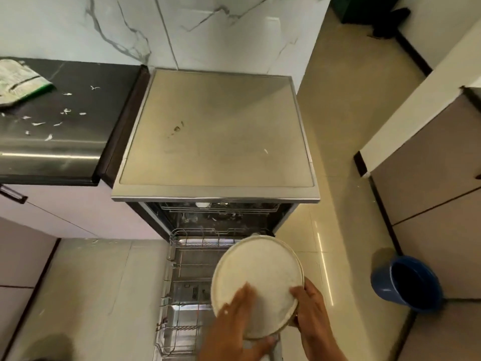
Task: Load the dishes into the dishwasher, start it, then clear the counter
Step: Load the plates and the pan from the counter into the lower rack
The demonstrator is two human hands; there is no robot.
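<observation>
A round white plate (260,272) is held over the pulled-out lower rack (182,269) of the open dishwasher (216,131). My left hand (234,324) lies across the plate's near face with fingers spread, its thumb curled under the lower rim. My right hand (309,313) grips the plate's right edge, thumb on top. The lower rack's visible wire looks bare. An upper rack (221,208) shows just inside the opening, with small items that are hard to make out.
A dark counter (65,105) at left carries white scraps and a crumpled packet (18,82). A blue bucket (408,282) stands on the tiled floor at right, beside a cabinet (429,165). The dishwasher's flat top has a small stain.
</observation>
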